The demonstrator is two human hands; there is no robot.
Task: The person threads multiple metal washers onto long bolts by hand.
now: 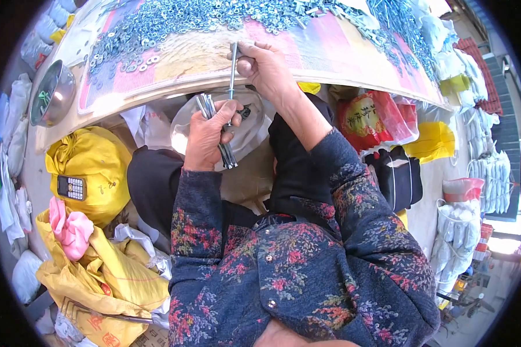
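Observation:
My left hand is closed round a bundle of long metal bolts, whose ends stick out above and below the fist. Just beyond it, at the table's near edge, my right hand pinches the upper part of a single long bolt. That bolt stands nearly upright in the view, its lower end reaching the left thumb and fingertips. A bluish ring or collar sits partway down its shaft. Beneath both hands, between the knees, is a whitish round container with some dark small pieces inside, partly hidden by the left hand.
Heaps of washers and loose bolts cover the far part of the table. A metal bowl sits at its left edge. Yellow sacks, one bearing a phone, lie left; a red bag is right.

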